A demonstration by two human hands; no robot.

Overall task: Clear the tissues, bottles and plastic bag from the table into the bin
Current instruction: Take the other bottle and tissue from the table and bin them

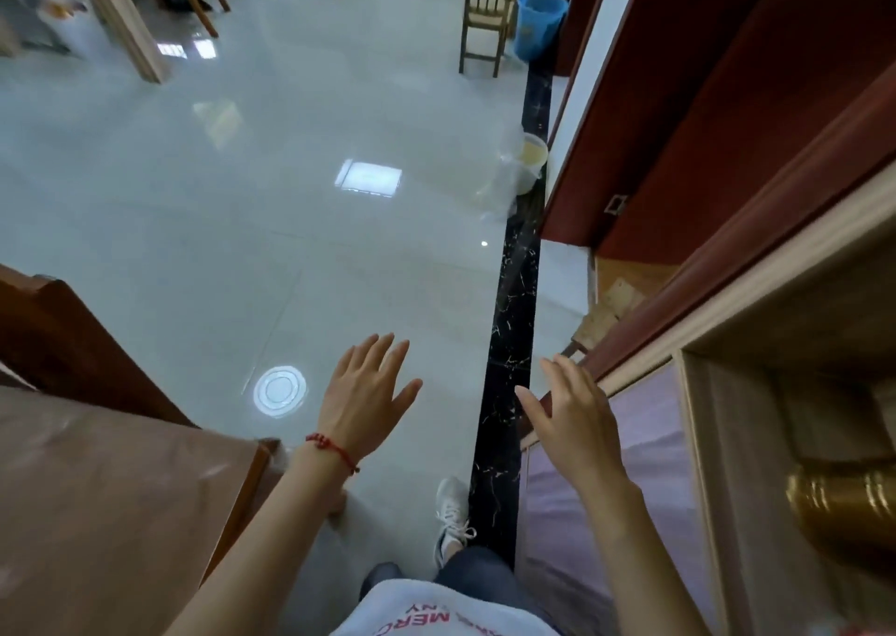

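Both of my hands hang empty over the glossy floor, fingers spread. My left hand [366, 393], with a red cord at the wrist, is just past the corner of the brown table [111, 490] at the lower left. My right hand [574, 415] is beside the dark floor strip, near a purple-fronted cabinet. A blue bin [539, 24] stands far off at the top, beside a wooden chair [485, 15]. No tissues or bottles show on the visible table part. A clear plastic bag [502, 175] lies on the floor by the wall.
A white bucket [531, 162] sits next to the plastic bag. Red-brown doors and frames [727, 126] line the right side. A dark wooden chair back [58, 344] stands at the left. Another table's legs [121, 19] are at the top left. My white shoe [453, 514] is below.
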